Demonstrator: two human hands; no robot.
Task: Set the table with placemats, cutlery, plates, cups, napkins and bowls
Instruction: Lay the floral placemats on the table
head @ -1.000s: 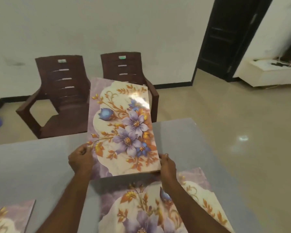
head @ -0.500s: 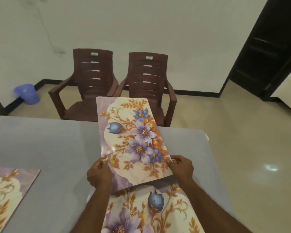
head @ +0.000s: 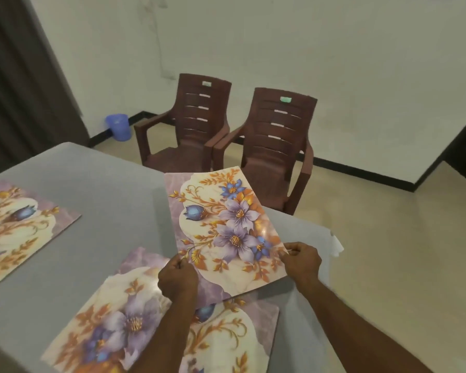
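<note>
I hold a floral placemat (head: 226, 224) above the grey table (head: 105, 189), its far end pointing toward the chairs. My left hand (head: 176, 279) pinches its near left edge and my right hand (head: 303, 261) pinches its near right edge. Below it a second floral placemat (head: 135, 319) lies flat on the table near me, partly covered by my left forearm. A third placemat (head: 19, 224) lies flat at the table's left side, cut off by the frame edge.
Two brown plastic chairs (head: 191, 130) (head: 275, 146) stand beyond the table's far edge against the white wall. A blue bin (head: 118, 127) sits on the floor in the corner by a dark curtain (head: 16, 76). Beige floor lies to the right.
My view has swung left and the held placemat has moved right and lower toward the table's far right part. Both hands keep their hold on its near edge.
</note>
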